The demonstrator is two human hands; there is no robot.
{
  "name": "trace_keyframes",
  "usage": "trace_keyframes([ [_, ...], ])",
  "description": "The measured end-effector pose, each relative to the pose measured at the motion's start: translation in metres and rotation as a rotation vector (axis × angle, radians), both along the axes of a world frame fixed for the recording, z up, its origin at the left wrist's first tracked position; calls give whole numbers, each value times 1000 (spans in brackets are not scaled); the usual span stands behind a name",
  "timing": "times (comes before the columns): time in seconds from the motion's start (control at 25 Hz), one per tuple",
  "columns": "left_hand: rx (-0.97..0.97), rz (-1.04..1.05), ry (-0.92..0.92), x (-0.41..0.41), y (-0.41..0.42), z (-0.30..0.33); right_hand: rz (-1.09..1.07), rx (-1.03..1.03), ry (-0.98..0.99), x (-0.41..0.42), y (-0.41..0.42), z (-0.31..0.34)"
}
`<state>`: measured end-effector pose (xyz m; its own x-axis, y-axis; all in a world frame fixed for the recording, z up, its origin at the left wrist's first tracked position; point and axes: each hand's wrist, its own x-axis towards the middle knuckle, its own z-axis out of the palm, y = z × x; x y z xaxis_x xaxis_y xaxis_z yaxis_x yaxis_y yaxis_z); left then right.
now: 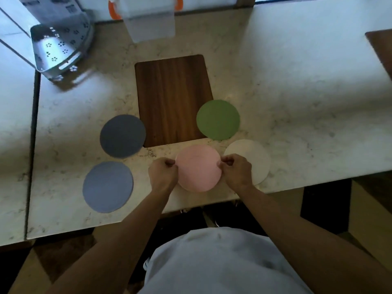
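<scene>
A round pink mat (198, 167) lies near the front edge of the marble counter (297, 102). My left hand (163, 174) pinches its left rim and my right hand (236, 170) pinches its right rim. A white round mat (255, 158) lies just right of it, partly under my right hand. A green mat (218, 119) overlaps the corner of a dark wooden board (171, 98). A dark grey mat (122, 135) and a blue-grey mat (107, 186) lie to the left.
A perforated metal rack (61, 45) stands at the back left. A clear plastic container (150, 24) with orange clips stands at the back centre. The corner of another wooden board (381, 47) shows at the right edge. The counter's front edge runs just below my hands.
</scene>
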<state>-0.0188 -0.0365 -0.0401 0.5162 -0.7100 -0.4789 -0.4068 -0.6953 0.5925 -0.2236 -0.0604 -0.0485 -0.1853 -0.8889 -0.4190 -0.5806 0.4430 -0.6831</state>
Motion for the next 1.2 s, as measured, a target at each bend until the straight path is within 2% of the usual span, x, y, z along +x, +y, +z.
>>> trace_keyframes([
  [0.24, -53, -127, 119, -71, -39, 9, -147, 4, 36, -83, -19, 1],
  [0.4, 11, -203, 159, -114, -52, 0, -195, 24, 85, -126, -23, -4],
  [0.6, 30, -168, 194, -136, -49, -14, -208, 53, 96, -147, -21, -17],
  [0.92, -30, -156, 37, -144, -49, -12, -170, 44, 81, -148, -25, -26],
  [1.2, -13, -236, -51, -146, -53, -9, -120, 44, 176, -144, -27, -24],
])
